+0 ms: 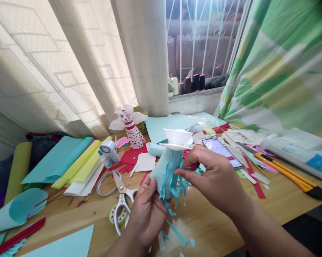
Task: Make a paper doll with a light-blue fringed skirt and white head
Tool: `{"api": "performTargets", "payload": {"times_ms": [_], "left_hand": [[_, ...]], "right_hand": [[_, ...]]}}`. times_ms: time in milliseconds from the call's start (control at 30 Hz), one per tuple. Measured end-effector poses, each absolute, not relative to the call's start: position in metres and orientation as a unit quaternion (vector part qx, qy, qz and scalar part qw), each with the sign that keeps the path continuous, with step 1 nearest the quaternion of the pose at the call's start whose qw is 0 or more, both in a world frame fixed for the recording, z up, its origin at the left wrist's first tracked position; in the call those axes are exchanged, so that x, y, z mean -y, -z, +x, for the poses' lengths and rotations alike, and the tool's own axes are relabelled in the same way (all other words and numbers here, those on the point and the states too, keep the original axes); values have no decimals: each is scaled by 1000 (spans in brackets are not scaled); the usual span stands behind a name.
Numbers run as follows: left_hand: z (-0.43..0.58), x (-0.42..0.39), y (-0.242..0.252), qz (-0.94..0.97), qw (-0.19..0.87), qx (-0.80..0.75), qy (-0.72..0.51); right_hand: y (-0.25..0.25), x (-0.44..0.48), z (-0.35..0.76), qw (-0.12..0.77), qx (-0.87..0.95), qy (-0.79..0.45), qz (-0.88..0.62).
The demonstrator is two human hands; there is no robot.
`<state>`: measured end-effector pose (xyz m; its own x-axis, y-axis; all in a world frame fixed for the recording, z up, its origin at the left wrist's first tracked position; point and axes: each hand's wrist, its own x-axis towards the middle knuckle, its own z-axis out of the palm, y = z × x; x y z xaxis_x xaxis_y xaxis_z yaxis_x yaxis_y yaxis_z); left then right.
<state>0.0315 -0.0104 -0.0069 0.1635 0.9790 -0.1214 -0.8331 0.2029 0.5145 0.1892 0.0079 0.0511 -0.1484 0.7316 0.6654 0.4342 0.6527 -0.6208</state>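
My left hand (pixel 147 210) is closed around the lower part of a light blue paper figure (pixel 167 167) with a fringed skirt and a white folded paper top (pixel 178 138). My right hand (pixel 213 176) pinches the blue fringe strips on the figure's right side, fingers pressed together. The figure is held upright above the wooden table (pixel 278 200). Blue paper scraps (pixel 177 233) lie on the table just below my hands.
White-handled scissors (pixel 120 198) lie left of my left hand, over a tape roll. A red-and-white paper doll (pixel 131 130), glue bottle (pixel 108 150), rolled coloured paper sheets (pixel 67 160), a phone (pixel 222 151) and a yellow utility knife (pixel 289 175) lie around. Curtains hang behind.
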Motion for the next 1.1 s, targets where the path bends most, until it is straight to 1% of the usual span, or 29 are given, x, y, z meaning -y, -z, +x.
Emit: {"api": "performTargets", "payload": {"times_ms": [267,500,733,867,1100], "left_hand": [[30,11,9,189,741,-222,-605],[31,10,12,195,748,-218,-596],[30,12,13,187,758,-213,-587],[31,12,13,188,759,-224,-582],[30,13,12,193,769,-213,-571]], "right_hand": [[-53,-9,192,504,734,-101,-445],[-56,-12,195,483,722,-124,-480],[-56,-13,196,510,700,-123,-484],[-54,-15,197,515,684,-198,-478],[-44,-22,194,582,605,-398,-370]]}}
